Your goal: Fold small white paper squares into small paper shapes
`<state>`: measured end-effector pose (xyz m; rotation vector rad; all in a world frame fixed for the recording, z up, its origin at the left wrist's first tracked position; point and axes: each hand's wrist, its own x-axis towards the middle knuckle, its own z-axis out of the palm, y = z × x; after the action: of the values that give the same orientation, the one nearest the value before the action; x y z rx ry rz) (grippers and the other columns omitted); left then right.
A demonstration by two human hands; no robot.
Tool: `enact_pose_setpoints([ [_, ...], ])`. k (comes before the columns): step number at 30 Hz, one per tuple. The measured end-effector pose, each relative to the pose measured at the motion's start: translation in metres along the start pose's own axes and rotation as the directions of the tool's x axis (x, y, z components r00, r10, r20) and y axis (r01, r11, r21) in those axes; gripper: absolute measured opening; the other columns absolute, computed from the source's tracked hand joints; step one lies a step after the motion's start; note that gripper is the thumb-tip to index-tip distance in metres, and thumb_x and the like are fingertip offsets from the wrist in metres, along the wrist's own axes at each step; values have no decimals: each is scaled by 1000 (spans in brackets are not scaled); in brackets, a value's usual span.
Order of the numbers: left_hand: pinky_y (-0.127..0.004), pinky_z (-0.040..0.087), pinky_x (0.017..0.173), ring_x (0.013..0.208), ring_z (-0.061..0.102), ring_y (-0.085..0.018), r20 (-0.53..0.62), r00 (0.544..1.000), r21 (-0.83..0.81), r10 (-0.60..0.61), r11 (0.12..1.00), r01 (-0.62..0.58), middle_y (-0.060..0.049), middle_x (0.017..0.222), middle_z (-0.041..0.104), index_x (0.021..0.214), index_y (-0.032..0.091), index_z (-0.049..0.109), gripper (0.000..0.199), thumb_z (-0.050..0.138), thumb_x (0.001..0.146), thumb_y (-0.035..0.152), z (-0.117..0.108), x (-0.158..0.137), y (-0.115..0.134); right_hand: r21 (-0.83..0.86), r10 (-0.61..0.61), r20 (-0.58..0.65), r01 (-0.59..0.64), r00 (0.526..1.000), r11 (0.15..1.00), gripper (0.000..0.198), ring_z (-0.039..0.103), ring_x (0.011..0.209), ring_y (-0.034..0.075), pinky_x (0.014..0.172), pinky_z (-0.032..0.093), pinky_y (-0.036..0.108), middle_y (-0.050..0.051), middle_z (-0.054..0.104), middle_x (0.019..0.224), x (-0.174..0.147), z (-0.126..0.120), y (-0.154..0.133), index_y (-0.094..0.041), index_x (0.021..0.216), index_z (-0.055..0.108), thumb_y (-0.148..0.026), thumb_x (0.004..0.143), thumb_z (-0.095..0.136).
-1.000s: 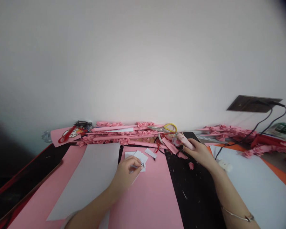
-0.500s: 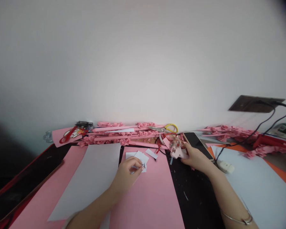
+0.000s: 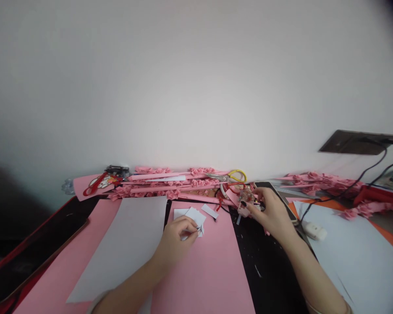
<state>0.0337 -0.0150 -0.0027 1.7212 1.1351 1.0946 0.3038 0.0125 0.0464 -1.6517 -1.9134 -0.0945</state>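
My left hand [image 3: 180, 233] is closed in a pinch on a small folded white paper piece [image 3: 199, 229], just above several white paper squares [image 3: 194, 213] on a pink sheet [image 3: 203, 270]. My fingers hide part of that piece. To the right, my right hand [image 3: 270, 213] has its thumb and fingers around a pale pink glue gun [image 3: 244, 211], whose tip points toward me over the black tabletop [image 3: 265, 270]. The hand covers much of the gun's body. A small white paper strip [image 3: 210, 212] lies between the two hands.
Pink paper flower stems [image 3: 170, 190] line the wall, with yellow-handled scissors [image 3: 232, 175] on top. A phone [image 3: 281, 201] lies behind my right hand. Cords run from a wall socket [image 3: 356, 142] past a white plug adapter [image 3: 314, 231]. Red-handled scissors [image 3: 94, 185] lie far left.
My right hand has shifted from the glue gun's handle up over its body, thumb now across the near side. My left hand keeps its pinch in place. The view has turned slightly.
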Motion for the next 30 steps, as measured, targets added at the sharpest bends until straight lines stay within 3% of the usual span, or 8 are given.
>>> enact_pose_setpoints([
  [3, -21, 46, 62, 73, 57, -13, 17, 1000, 17, 20, 1000, -21, -2, 76, 57, 57, 16, 54, 17, 52, 69, 4, -1, -1, 1, 191, -147, 149, 117, 978, 975, 22, 53, 70, 17, 64, 40, 26, 3, 55, 82, -15, 12, -41, -19, 98, 47, -28, 79, 53],
  [7, -22, 44, 64, 71, 57, -13, 48, 995, 37, 82, 996, -84, -1, 73, 59, 56, 16, 54, 19, 53, 69, 2, -2, -1, 2, 360, -359, 343, 232, 868, 904, 30, 53, 71, 16, 61, 40, 24, 1, 57, 83, -39, 38, -81, -20, 96, 48, -29, 73, 63],
  [15, -23, 43, 65, 72, 57, -13, 61, 995, 37, 84, 996, -86, -1, 74, 59, 58, 16, 54, 17, 54, 71, 6, -2, -1, -2, 445, -309, 272, 165, 912, 880, 17, 47, 58, 12, 56, 39, 22, 0, 54, 78, -47, 58, -74, -20, 90, 47, -22, 78, 58],
  [18, -22, 43, 65, 72, 57, -13, 72, 994, 34, 85, 996, -87, -1, 75, 59, 59, 16, 54, 17, 54, 71, 5, -2, -1, -3, 473, -357, 255, 206, 899, 856, 6, 49, 61, 12, 57, 38, 21, -1, 53, 73, -48, 58, -73, -20, 87, 49, -17, 82, 51],
  [24, -23, 43, 67, 74, 58, -14, 118, 988, 33, 97, 994, -101, -1, 77, 60, 58, 17, 54, 18, 52, 69, 3, -2, -1, 0, 563, -420, 270, 212, 867, 799, 17, 53, 74, 15, 67, 42, 24, 4, 56, 82, -48, 56, -77, -19, 91, 53, -12, 87, 39],
  [27, -23, 43, 68, 75, 58, -14, 144, 985, 38, 91, 995, -97, -1, 78, 61, 59, 18, 55, 18, 51, 69, 4, -2, 0, 2, 613, -379, 279, 140, 882, 778, 15, 55, 72, 15, 65, 43, 24, 3, 58, 79, -46, 56, -77, -19, 86, 56, -14, 86, 41],
  [30, -24, 44, 69, 75, 58, -15, 162, 982, 45, 95, 994, -104, -1, 78, 61, 59, 18, 55, 18, 51, 70, 4, -3, 0, 2, 658, -274, 327, -10, 904, 753, 14, 53, 59, 12, 54, 42, 20, 0, 57, 70, -46, 58, -76, -19, 92, 54, -14, 82, 46],
])
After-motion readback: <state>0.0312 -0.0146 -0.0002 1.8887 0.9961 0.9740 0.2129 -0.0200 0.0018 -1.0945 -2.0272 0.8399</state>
